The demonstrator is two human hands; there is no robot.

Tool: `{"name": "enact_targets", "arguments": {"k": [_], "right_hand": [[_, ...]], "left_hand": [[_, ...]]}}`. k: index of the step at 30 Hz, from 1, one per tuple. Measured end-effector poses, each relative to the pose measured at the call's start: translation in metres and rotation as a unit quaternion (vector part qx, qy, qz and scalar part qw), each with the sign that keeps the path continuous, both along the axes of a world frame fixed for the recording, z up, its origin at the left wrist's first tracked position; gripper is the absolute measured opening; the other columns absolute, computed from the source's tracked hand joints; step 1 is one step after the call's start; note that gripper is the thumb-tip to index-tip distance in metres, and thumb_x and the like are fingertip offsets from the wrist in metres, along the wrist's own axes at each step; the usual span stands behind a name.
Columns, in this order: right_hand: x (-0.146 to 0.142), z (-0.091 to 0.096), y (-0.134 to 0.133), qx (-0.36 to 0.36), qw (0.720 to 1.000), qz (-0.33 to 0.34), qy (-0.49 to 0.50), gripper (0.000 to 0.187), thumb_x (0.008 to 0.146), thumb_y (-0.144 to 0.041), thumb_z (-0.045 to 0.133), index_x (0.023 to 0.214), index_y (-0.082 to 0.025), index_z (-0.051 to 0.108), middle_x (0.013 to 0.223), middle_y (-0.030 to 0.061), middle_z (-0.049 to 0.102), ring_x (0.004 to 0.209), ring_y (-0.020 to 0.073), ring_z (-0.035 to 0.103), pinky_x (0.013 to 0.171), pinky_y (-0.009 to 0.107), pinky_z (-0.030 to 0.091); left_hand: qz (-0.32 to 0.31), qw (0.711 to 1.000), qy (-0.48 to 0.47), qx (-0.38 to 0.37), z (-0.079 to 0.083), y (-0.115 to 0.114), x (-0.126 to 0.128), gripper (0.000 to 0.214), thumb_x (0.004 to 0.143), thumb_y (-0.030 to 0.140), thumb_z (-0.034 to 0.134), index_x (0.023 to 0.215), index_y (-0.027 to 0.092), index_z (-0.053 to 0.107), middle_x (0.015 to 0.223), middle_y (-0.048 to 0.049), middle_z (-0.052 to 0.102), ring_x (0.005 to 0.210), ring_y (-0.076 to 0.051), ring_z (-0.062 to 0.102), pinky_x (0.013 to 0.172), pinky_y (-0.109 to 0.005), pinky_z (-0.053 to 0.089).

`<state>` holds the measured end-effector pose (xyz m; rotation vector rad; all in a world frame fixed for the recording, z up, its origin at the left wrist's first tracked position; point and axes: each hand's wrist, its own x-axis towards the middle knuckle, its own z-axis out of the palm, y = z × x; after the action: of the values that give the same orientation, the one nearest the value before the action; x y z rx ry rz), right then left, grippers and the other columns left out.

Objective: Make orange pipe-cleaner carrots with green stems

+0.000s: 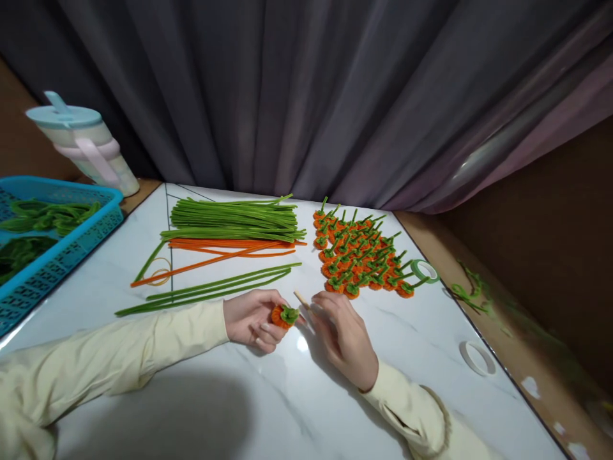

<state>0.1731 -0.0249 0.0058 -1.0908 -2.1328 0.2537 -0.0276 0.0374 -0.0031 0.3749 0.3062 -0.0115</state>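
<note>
My left hand holds a small orange ball with a green leafy top, made of fuzzy pipe cleaner and shaped like a persimmon or pumpkin. The green top points right. Close beside it, my right hand pinches a thin pale wooden stick that slants up to the left; its lower end is hidden by the fingers. Beyond my left hand lie a few loose green pipe cleaners. Several finished orange pieces with upright green stems stand grouped past my right hand.
At the back are a green pipe cleaner bundle, orange pipe cleaners and a rubber band. A blue basket and a tumbler stand left. Green tape, a white tape roll and scraps are right.
</note>
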Motion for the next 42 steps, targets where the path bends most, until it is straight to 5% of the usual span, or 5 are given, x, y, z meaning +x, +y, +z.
{"name": "enact_targets", "arguments": {"k": [13,18,26,36,42], "right_hand": [[-0.009,0.005,-0.007,0.033,0.975,0.207,0.068,0.022,0.088,-0.009,0.033,0.097,-0.015,0.053,0.086,0.0114,0.057,0.083,0.0174,0.052,0.07,0.032,0.048],[-0.007,0.003,-0.008,0.07,0.978,0.195,0.037,0.02,0.089,-0.01,0.033,0.095,-0.014,0.052,0.082,0.0109,0.059,0.08,0.0164,0.053,0.065,0.029,0.049],[-0.003,0.0,-0.009,0.128,0.98,0.15,0.017,0.018,0.088,-0.006,0.036,0.098,-0.01,0.051,0.082,0.0139,0.061,0.077,0.0186,0.053,0.061,0.032,0.049],[-0.002,0.003,-0.01,0.212,0.964,0.153,-0.052,0.012,0.085,-0.004,0.045,0.09,-0.007,0.055,0.08,0.0139,0.065,0.08,0.0209,0.057,0.062,0.032,0.052],[-0.003,0.001,-0.01,0.202,0.969,0.14,-0.034,0.01,0.084,-0.003,0.047,0.089,-0.004,0.056,0.077,0.0157,0.064,0.078,0.0212,0.057,0.061,0.033,0.052]], "left_hand": [[-0.1,0.994,0.027,-0.023,0.002,-0.012,0.011,0.017,0.071,0.03,0.049,0.063,0.016,0.045,0.044,0.0067,0.025,0.039,-0.007,0.009,0.043,-0.022,0.012],[-0.113,0.977,0.104,0.151,0.016,-0.008,0.01,0.023,0.077,0.041,0.046,0.077,0.018,0.047,0.049,0.0025,0.043,0.035,-0.007,0.019,0.039,-0.021,0.013],[0.051,0.581,0.154,0.798,0.054,-0.022,-0.002,0.024,0.082,0.025,0.05,0.102,0.018,0.061,0.093,-0.0069,0.062,0.082,-0.018,0.055,0.073,-0.025,0.039],[0.069,0.483,0.142,0.861,0.05,-0.025,0.0,0.015,0.083,0.024,0.052,0.092,0.015,0.06,0.092,-0.0085,0.062,0.088,-0.019,0.054,0.081,-0.028,0.039],[0.109,0.337,0.144,0.924,0.047,-0.039,0.003,0.018,0.087,0.016,0.043,0.08,0.014,0.06,0.083,-0.0081,0.063,0.084,-0.02,0.053,0.077,-0.031,0.041]]}}
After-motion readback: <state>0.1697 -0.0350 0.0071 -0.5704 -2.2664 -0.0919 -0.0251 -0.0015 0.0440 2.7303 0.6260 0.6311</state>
